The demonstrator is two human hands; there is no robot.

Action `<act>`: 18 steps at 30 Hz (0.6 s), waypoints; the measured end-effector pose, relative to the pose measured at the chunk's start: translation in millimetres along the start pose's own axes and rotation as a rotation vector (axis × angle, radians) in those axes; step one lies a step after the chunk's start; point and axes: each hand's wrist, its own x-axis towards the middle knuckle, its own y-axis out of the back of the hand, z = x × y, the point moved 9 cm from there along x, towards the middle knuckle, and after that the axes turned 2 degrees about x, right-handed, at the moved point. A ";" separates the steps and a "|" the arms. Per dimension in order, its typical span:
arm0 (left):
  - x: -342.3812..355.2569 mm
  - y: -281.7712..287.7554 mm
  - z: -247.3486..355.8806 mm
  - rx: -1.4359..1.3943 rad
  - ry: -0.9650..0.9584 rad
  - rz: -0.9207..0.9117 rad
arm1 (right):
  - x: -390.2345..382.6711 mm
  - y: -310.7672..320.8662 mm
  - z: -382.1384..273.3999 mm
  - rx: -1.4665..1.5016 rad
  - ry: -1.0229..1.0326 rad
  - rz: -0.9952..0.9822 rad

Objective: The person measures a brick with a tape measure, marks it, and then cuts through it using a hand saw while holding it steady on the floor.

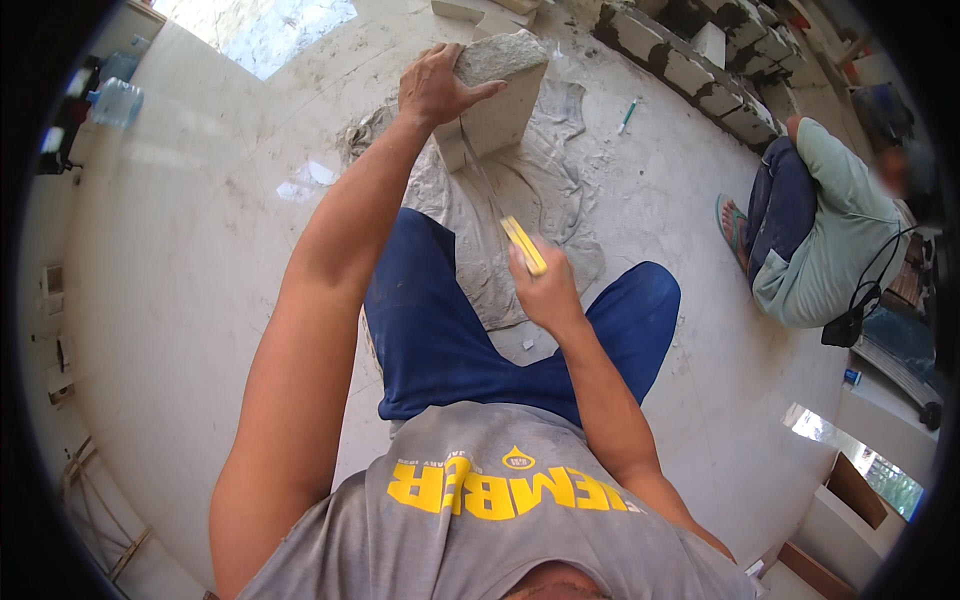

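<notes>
My left hand (432, 88) grips the top left edge of a pale rectangular block (498, 118) with a rough, speckled top, thumb spread along it. The block stands on a crumpled, dusty grey sheet (535, 210) on the floor. My right hand (543, 285) is closed on the yellow handle of a hand saw (524, 246), whose thin blade angles up to the block's face, below my left hand.
A co-worker (820, 225) crouches at the right beside stacked blocks with dark mortar (680, 65). More pale blocks (460, 12) lie beyond mine, near a small pen-like green item (629, 115). Water jugs (118, 105) stand at upper left.
</notes>
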 end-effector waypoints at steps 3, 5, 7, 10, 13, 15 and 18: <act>-9.7 7.5 1.8 0.001 -0.006 0.045 | -56.3 25.5 -7.3 0.056 0.036 0.043; -5.3 13.1 7.9 -0.002 -0.022 0.062 | -28.8 15.9 -0.7 0.033 0.037 0.028; -11.6 -2.2 19.1 -0.025 -0.023 0.022 | 57.3 -11.5 18.1 -0.039 0.002 0.004; -0.3 -10.0 27.4 -0.016 -0.048 0.036 | 137.5 -24.5 5.0 -0.056 0.012 0.026; 1.2 -12.1 2.1 0.000 -0.010 -0.025 | 65.3 -27.6 23.7 -0.025 0.009 0.011; 4.1 0.0 -11.0 0.001 0.027 -0.044 | -20.9 0.4 10.3 0.034 0.016 -0.005; -2.7 5.1 -2.5 -0.014 0.007 -0.008 | -59.3 20.5 3.2 0.070 0.000 0.044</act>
